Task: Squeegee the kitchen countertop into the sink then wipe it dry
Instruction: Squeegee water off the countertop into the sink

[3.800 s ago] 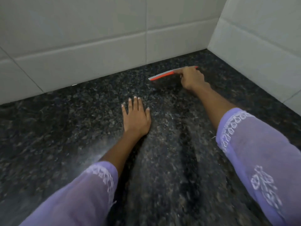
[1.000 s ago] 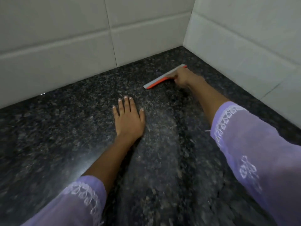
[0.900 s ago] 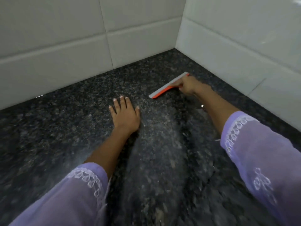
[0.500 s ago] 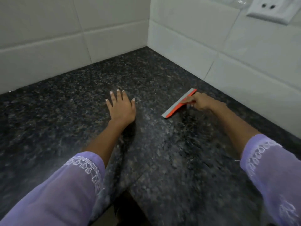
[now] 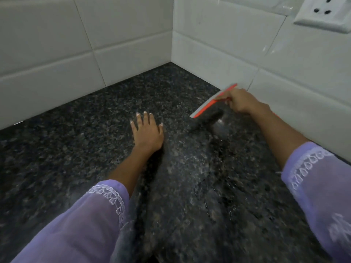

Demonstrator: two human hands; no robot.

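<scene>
A dark speckled granite countertop [image 5: 85, 152] fills the view, with wet streaks down its middle. My right hand [image 5: 240, 100] grips an orange and grey squeegee [image 5: 206, 106] close to the right tiled wall. Its blade slants from the wall down toward the left and seems to hover just above the stone, casting a shadow. My left hand [image 5: 148, 132] lies flat on the counter with straight fingers, to the left of the squeegee. The sink is out of view.
White tiled walls [image 5: 95, 44] meet in a corner at the back of the counter. A white wall socket [image 5: 322, 14] sits high on the right wall. Purple sleeves cover both forearms.
My right hand has carried the squeegee from the back corner rightward along the right wall. The view has swung right, bringing the socket in. My left hand has stayed flat on the counter.
</scene>
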